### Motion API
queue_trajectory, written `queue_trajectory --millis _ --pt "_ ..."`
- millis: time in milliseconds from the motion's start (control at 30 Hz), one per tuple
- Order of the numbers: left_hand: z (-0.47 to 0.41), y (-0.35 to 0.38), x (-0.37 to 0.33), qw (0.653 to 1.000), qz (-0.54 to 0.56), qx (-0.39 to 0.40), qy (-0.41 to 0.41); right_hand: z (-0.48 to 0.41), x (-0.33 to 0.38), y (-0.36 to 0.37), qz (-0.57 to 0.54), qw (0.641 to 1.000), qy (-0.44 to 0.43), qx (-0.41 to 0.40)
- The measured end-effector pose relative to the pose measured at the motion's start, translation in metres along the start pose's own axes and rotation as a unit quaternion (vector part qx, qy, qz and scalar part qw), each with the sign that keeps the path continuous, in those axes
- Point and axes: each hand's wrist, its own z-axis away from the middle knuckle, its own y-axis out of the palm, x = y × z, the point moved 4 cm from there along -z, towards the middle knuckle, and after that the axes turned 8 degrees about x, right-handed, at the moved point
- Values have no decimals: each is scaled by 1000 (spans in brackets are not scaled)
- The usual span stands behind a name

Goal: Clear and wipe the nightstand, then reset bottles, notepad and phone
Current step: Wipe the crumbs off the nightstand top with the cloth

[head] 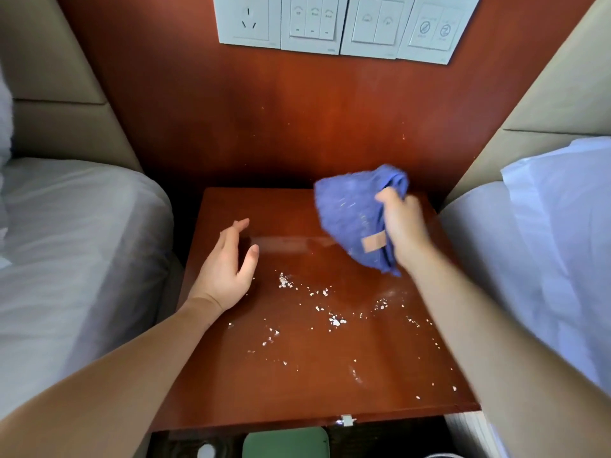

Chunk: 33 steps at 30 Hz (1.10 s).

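The right hand (401, 223) gripped a bunched blue cloth (350, 213) over the far right part of the nightstand (231, 385), fingers curled round a gathered fold; whether the cloth touched the wood or hung just above it could not be told; the left hand (228, 266) was spread and relaxed, holding nothing, over the left edge about midway along it; white crumbs (335, 321) lay scattered across the middle and near right of the top, thinning toward the near right corner

The cloth looked soft, light and limp, so it would likely drape and fold rather than keep a shape; a flat palm on a wadded pad would probably sweep better than a pinch at one corner; the crumbs seemed dry and loose, apt to scatter off the near edge if pushed fast; the polished top looked slick

A beige strip (373, 243) showed at the lower fold, and whether it sat on the cloth or on a thumb was unclear; below the near edge a green rounded object (286, 442) and a white round cap (205, 451) were cut off by the frame; no bottles, notepad or phone could be identified
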Motion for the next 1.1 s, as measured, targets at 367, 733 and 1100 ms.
queue_trajectory --millis 367,733,1100 --pt "1 1 1 1000 -7 8 -6 -23 -65 -66 378 925 8 28" --pt "-1 1 -1 1000 -9 -4 18 53 -39 60 314 940 -15 134" --pt "-2 0 -1 999 -14 -7 31 49 -20 65 -35 993 94 68"
